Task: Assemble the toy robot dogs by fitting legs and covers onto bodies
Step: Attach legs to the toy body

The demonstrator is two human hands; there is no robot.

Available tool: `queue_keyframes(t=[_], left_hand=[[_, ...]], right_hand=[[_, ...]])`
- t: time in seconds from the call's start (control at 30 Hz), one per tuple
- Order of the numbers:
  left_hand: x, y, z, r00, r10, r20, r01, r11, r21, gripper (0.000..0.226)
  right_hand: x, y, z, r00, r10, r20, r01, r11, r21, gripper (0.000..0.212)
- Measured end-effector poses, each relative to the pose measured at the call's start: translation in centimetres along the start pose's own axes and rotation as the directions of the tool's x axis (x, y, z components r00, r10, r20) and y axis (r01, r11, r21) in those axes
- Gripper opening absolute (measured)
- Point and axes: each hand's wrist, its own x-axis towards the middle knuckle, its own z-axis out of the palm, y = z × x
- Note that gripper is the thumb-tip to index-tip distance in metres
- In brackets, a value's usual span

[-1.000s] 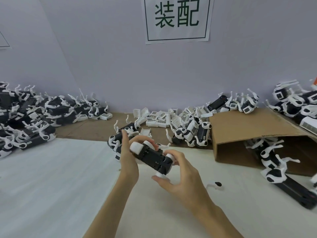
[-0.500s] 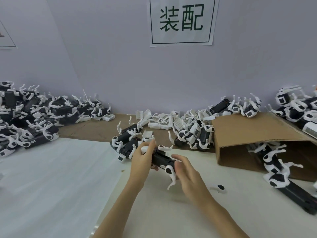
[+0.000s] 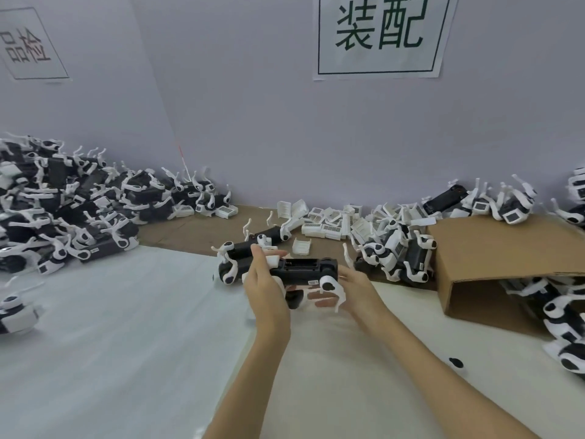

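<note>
Since half a second ago the black dog body (image 3: 302, 271) has turned level, its open underside now facing up, and both hands have lifted it slightly off the worktop (image 3: 126, 327). Left hand (image 3: 267, 288) has its grip curled around the body's left end, thumb on top. Right hand (image 3: 354, 288) cups the right end with fingers underneath, beside a fitted white leg (image 3: 334, 289); its grip seems loosely closed on the body, though the leg hides part of it. Just beyond the hands lie two partly built dogs (image 3: 240, 258). Farther off sits a heap of white covers (image 3: 329, 221), a tipped cardboard box (image 3: 506, 258) to the right, and a large pile of finished dogs (image 3: 63, 201) at far left.
</note>
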Motion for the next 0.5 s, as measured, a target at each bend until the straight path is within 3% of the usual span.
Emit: queue_keyframes(t=[0.07,0.13,0.2,0.33,0.4,0.5], left_hand=[[0.1,0.0,-0.2,0.997,0.04,-0.06,-0.043,0.998,-0.042,0.063],[0.1,0.3,-0.4,0.99,0.074,-0.122,-0.081,0.995,-0.061,0.059],[0.4,0.6,-0.6,0.983,0.071,-0.17,-0.085,0.994,-0.075,0.054],[1.2,0.9,-0.8,0.985,0.037,-0.169,-0.046,0.997,-0.054,0.059],[1.5,0.5,-0.8,0.983,0.096,-0.156,-0.092,0.995,0.034,0.059],[0.9,0.5,-0.6,0.985,0.096,-0.141,-0.097,0.995,0.003,0.065]], right_hand=[[1.5,0.1,0.0,0.99,-0.087,-0.11,0.064,0.979,-0.195,0.027],[2.6,0.1,0.2,0.965,-0.217,-0.146,0.127,0.876,-0.466,0.035],[3.5,-0.1,0.7,0.956,-0.293,-0.016,0.223,0.76,-0.61,0.042],[5.2,0.7,1.5,0.928,-0.175,0.328,0.369,0.527,-0.765,0.05],[5.8,1.1,1.8,0.943,-0.2,0.265,0.331,0.522,-0.786,0.033],[6.1,1.2,1.4,0.955,-0.268,0.126,0.263,0.573,-0.776,0.028]])
